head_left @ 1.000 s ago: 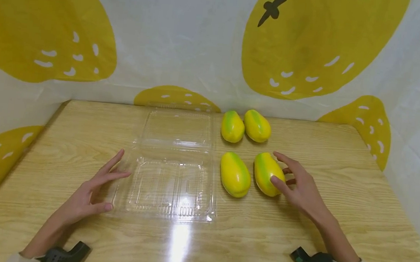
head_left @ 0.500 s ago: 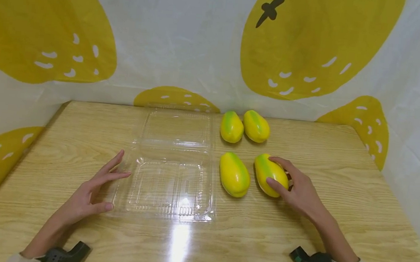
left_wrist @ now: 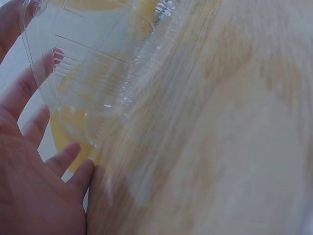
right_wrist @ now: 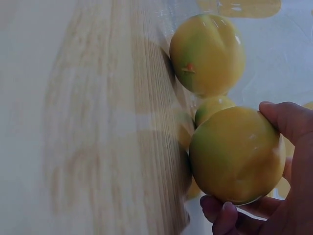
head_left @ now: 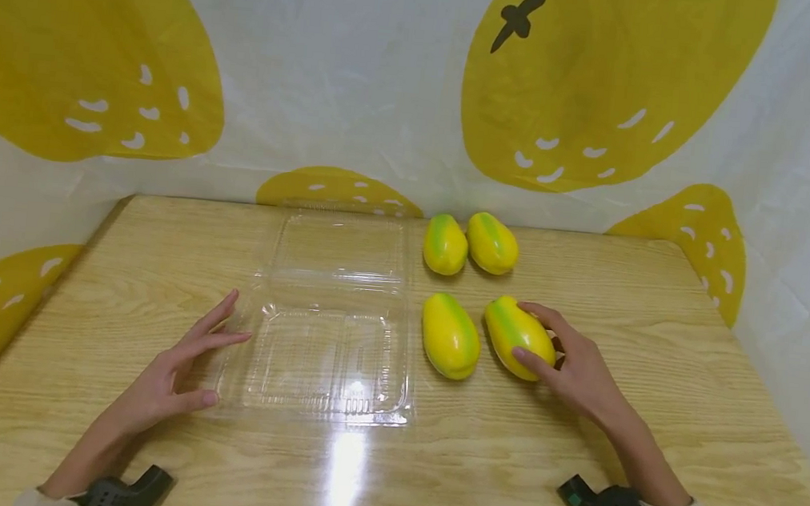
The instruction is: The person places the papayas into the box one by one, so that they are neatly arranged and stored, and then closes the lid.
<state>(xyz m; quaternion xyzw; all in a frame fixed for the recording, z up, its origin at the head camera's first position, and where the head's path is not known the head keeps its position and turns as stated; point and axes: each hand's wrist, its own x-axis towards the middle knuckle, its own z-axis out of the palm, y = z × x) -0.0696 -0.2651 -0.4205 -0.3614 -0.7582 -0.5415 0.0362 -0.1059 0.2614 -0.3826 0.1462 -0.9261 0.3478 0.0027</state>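
Note:
My right hand (head_left: 578, 373) grips a yellow papaya (head_left: 509, 334) with a green stripe, thumb on the near side and fingers over the far side. In the right wrist view this papaya (right_wrist: 237, 154) sits between thumb and fingers, close over the table. A second papaya (head_left: 451, 337) lies just left of it. A clear plastic clamshell box (head_left: 323, 366) lies unfolded on the table, its lid (head_left: 341, 243) laid back toward the wall. My left hand (head_left: 166, 381) is at the box's left edge with fingers spread, fingertips right at the rim.
Two more papayas, a left one (head_left: 445, 244) and a right one (head_left: 492, 245), lie side by side at the back of the wooden table (head_left: 633, 293). Behind them hangs a white cloth (head_left: 349, 63) with large yellow fruit prints, which also closes off the sides.
My right hand has closed its fingers round the right front papaya, which has tilted and shifted a little. The left hand and the clamshell box have stayed in place.

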